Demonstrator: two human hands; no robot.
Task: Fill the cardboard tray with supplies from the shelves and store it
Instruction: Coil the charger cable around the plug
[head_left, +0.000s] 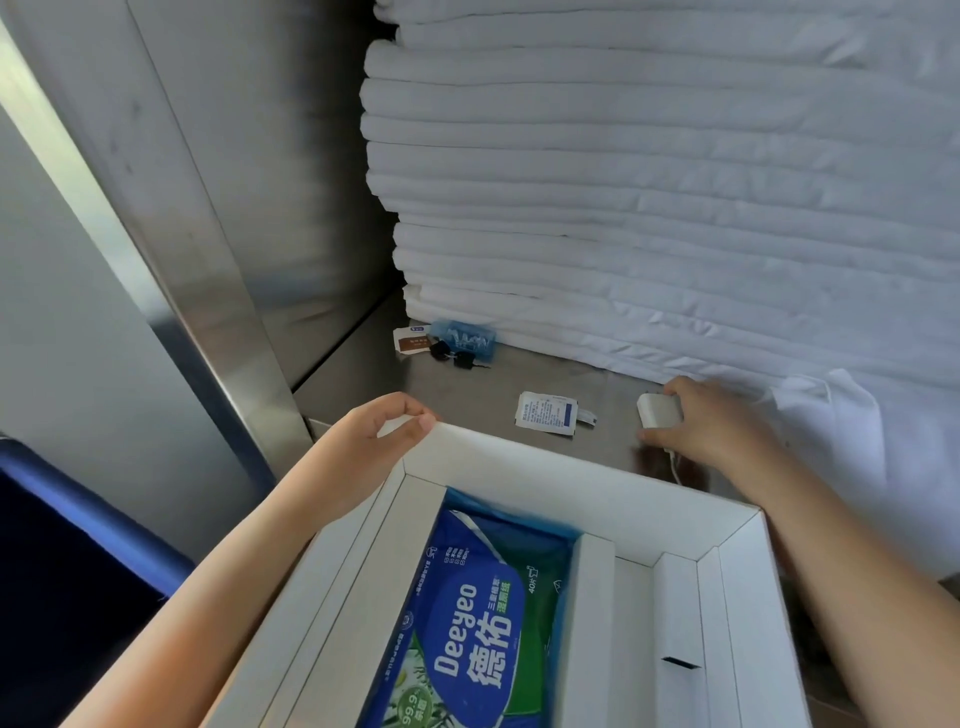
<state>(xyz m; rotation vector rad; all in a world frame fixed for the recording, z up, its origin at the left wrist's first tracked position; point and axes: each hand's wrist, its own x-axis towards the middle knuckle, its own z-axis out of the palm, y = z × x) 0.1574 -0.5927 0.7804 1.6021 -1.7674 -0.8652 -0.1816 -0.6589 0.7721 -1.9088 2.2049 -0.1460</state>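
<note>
A left hand (382, 431) holds the far left corner of a white cardboard tray (545, 467), its grip pinching the rim. The tray is held up against the front of a steel shelf (467, 384), with a blue pack of wet wipes (478, 623) lying inside. On the shelf, a flat sachet (546, 413) lies near a small white adapter (657, 410). The right hand (711, 421) has its grip curled around the adapter, beside stacked white linens (649, 182). The adapter looks light, hard and smooth, best taken across its sides. The tray seems light but bendable, so it probably needs support underneath.
</note>
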